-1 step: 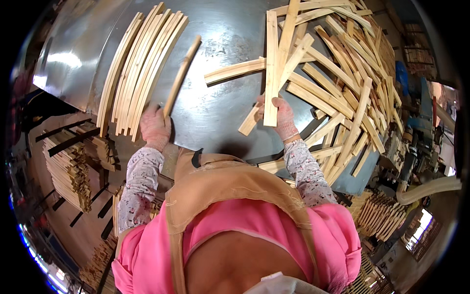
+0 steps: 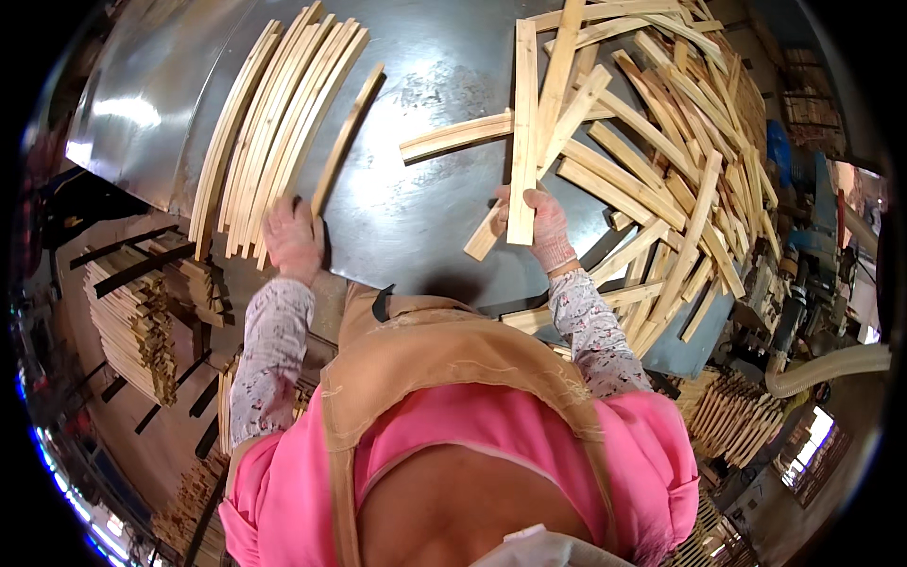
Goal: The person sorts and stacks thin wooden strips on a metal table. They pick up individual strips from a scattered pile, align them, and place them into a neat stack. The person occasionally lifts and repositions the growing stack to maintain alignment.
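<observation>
My right hand (image 2: 544, 227), in a pinkish work glove, is closed around the near end of a pale wooden strip (image 2: 522, 132) that points away from me. Under that strip lie crossing strips, one of them a short-looking piece (image 2: 484, 238) beside my fingers. My left hand (image 2: 294, 238), gloved too, rests at the near ends of a row of wooden strips (image 2: 274, 132) laid side by side, its fingers lying over the rightmost ends. Just right of it, a single darker-edged strip (image 2: 348, 142) leans the same way, its near end close to my thumb.
A jumbled heap of strips (image 2: 661, 161) covers the right of the metal table (image 2: 406, 217). Stacked wood (image 2: 132, 326) sits on dark rack arms below the table's left edge. More stacked pieces (image 2: 732, 416) and a ribbed hose (image 2: 831, 369) are at the lower right.
My left hand has shifted slightly away from me and left, over the row's near ends. The single strip lies slightly left of before. My right hand keeps its hold.
</observation>
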`<state>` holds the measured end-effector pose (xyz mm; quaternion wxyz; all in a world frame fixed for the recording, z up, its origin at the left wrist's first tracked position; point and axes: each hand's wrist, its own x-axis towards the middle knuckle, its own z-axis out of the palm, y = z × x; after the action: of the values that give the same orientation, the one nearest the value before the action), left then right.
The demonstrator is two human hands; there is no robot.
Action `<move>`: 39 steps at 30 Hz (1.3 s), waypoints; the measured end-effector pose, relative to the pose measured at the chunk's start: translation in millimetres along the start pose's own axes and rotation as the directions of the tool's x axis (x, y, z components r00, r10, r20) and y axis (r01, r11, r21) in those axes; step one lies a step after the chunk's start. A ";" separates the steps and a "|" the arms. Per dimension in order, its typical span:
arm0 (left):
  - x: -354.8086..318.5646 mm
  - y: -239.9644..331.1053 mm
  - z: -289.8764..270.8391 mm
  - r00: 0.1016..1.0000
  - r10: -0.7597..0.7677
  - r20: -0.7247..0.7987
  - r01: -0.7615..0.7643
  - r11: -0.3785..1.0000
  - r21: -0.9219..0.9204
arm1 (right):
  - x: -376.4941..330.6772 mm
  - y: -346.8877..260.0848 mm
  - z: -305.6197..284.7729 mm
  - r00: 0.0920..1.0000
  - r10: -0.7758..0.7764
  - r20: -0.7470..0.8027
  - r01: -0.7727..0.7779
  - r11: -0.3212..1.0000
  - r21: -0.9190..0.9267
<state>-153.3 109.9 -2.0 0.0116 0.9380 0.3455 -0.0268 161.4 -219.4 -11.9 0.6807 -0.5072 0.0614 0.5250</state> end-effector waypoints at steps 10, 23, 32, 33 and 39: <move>51.8 117.5 -31.6 0.929 0.101 0.356 0.172 0.734 -0.657 | 19.8 61.8 107.6 0.713 -0.100 0.694 0.624 -0.360 -0.694; 85.5 5.0 -4.7 0.989 0.030 -0.148 -0.093 0.893 -0.440 | 100.7 -68.1 38.1 0.467 -0.772 -0.430 -0.409 0.243 -0.880; 95.9 123.4 -4.5 0.780 0.373 0.502 0.487 0.143 -0.862 | 29.7 -4.6 113.7 0.459 -0.777 -0.431 -0.508 0.168 -0.845; 85.7 110.9 -8.6 0.850 0.301 0.433 0.368 0.251 -0.895 | 31.7 -5.1 99.7 0.455 -0.737 -0.500 -0.513 0.243 -0.824; 27.0 7.5 -33.1 0.925 -0.020 0.380 0.179 0.904 -0.389 | 47.3 47.2 5.3 0.780 -0.402 -0.480 0.242 0.901 -0.360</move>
<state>-126.5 123.0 29.4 0.2745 0.8726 0.3831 -0.1280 143.2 -187.6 -68.1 0.6368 -0.7283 0.0889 0.2370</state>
